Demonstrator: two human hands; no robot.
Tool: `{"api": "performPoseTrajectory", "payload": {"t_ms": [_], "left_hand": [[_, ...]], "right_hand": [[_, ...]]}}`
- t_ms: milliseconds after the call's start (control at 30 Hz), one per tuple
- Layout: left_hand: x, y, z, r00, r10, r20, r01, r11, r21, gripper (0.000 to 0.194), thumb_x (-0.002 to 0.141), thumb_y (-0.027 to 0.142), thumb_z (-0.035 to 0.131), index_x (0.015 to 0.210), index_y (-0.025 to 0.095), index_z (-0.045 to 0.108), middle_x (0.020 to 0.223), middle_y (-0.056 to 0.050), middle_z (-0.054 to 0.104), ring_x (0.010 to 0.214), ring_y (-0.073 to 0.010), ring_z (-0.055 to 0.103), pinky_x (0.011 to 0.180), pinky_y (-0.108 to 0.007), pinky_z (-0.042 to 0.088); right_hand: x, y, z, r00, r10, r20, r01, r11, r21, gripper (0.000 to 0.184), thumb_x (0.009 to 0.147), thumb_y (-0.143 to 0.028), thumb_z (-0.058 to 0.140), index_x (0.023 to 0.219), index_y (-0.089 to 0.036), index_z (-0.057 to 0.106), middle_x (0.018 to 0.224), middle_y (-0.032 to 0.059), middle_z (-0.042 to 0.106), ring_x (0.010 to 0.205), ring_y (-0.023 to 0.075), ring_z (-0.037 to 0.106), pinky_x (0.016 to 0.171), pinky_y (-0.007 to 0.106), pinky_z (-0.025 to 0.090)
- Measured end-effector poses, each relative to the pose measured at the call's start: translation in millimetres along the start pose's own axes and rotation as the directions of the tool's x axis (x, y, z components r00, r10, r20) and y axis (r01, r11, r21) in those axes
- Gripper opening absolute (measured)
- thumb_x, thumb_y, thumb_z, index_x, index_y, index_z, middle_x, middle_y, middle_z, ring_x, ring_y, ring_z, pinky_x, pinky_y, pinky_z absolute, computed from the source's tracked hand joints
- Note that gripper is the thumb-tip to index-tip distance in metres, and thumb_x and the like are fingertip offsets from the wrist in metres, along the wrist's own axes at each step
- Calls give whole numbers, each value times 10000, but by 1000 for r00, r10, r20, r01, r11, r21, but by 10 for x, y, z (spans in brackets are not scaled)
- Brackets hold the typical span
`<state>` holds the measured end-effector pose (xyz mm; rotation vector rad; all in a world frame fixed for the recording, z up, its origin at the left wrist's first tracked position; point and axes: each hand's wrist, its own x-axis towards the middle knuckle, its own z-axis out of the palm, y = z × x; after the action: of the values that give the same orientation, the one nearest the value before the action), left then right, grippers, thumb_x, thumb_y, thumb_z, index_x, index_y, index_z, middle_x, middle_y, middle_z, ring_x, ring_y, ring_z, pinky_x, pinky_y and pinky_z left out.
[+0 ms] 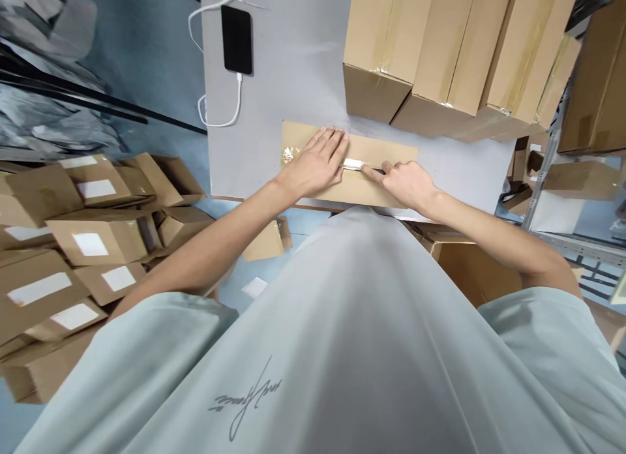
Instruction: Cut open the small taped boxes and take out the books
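Observation:
A flat brown cardboard box (pixel 386 155) lies on the grey table (pixel 293 95) near its front edge. My left hand (pixel 315 162) lies flat on the box's left part, fingers stretched out together. My right hand (pixel 405 183) is closed beside it, forefinger pointing left along a strip of clear tape (pixel 353 164) on the box's seam. I cannot make out whether that hand holds anything. Crinkled tape (pixel 288 154) shows at the box's left end.
A black phone (pixel 237 38) on a white cable (pixel 222 118) lies at the table's far left. Several large cardboard boxes (pixel 440 56) are stacked at the back right. Several small labelled boxes (pixel 83 239) are heaped on the floor at the left. Metal shelving (pixel 562 239) stands at the right.

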<state>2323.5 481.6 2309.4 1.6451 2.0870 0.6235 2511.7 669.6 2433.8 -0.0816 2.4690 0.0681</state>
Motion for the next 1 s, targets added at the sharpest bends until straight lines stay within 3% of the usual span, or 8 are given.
{"api": "performPoseTrajectory", "payload": {"t_ms": [200, 433, 600, 700, 767, 900, 967, 1000], "left_hand": [[-26, -16, 40, 997, 68, -28, -66, 996, 66, 840, 1044, 307, 555, 1811, 49, 333, 1861, -286, 351, 1765, -501, 275, 1427, -743, 252], [-28, 4, 105, 991, 108, -82, -104, 993, 53, 864, 998, 274, 594, 1806, 75, 361, 1818, -285, 426, 1729, -530, 342, 1402, -776, 299], [-72, 51, 197, 986, 109, -125, -112, 993, -20, 869, 977, 297, 645, 1792, 121, 401, 1805, -263, 454, 1723, -534, 355, 1395, -796, 304], [-77, 35, 205, 989, 82, -126, -91, 993, -74, 836, 1008, 376, 653, 1778, 141, 426, 1817, -237, 454, 1731, -503, 359, 1417, -767, 290], [-80, 20, 177, 992, 51, -120, -65, 992, -113, 800, 1053, 476, 631, 1764, 157, 449, 1828, -211, 455, 1746, -474, 345, 1438, -737, 269], [-205, 83, 84, 984, -68, -166, 49, 992, -114, 726, 1131, 623, 548, 1731, 218, 490, 1859, -113, 439, 1779, -406, 291, 1477, -712, 153], [-349, 152, 65, 935, -212, -285, 195, 977, -88, 682, 1159, 620, 513, 1717, 229, 501, 1885, -92, 393, 1804, -380, 224, 1491, -690, 75], [-430, 178, 73, 885, -301, -355, 287, 953, -93, 687, 1163, 618, 511, 1720, 217, 494, 1898, -109, 360, 1813, -380, 188, 1492, -680, 57]], "right_hand": [[-63, -223, -92, 997, 69, 33, -67, 997, -48, 695, 1114, -40, 180, 1765, -155, 395, 1385, 270, 721, 1131, 314, 715, 831, 384, 391], [-678, 223, 202, 959, 238, 151, -225, 969, -102, 752, 1103, -6, 232, 1808, -213, 391, 1327, 230, 743, 1082, 310, 738, 800, 383, 381], [-941, 311, 360, 951, 280, 134, -270, 959, -82, 801, 1113, -22, 296, 1850, -334, 312, 1335, 188, 758, 1051, 280, 744, 802, 369, 387], [-1082, 387, 489, 937, 335, 102, -328, 941, -86, 752, 1109, -42, 314, 1812, -293, 403, 1265, 199, 783, 1010, 278, 755, 789, 367, 390], [-1192, 553, 670, 895, 437, 91, -433, 899, -64, 683, 1121, -80, 339, 1771, -246, 471, 1202, 212, 802, 970, 286, 769, 792, 368, 407], [-1172, 999, 1318, 753, 658, 15, -638, 723, 266, 608, 1090, -277, 658, 1685, -207, 555, 1183, 190, 833, 931, 309, 777, 810, 379, 488], [-931, 1097, 1708, 640, 767, 48, -613, 472, 633, 504, 973, -352, 859, 1424, -178, 714, 1022, 100, 826, 795, 246, 742, 741, 327, 506], [-756, 1087, 1890, 586, 801, 124, -528, 261, 808, 378, 937, -354, 896, 1230, -169, 745, 903, 45, 786, 697, 201, 701, 679, 294, 492]]}}
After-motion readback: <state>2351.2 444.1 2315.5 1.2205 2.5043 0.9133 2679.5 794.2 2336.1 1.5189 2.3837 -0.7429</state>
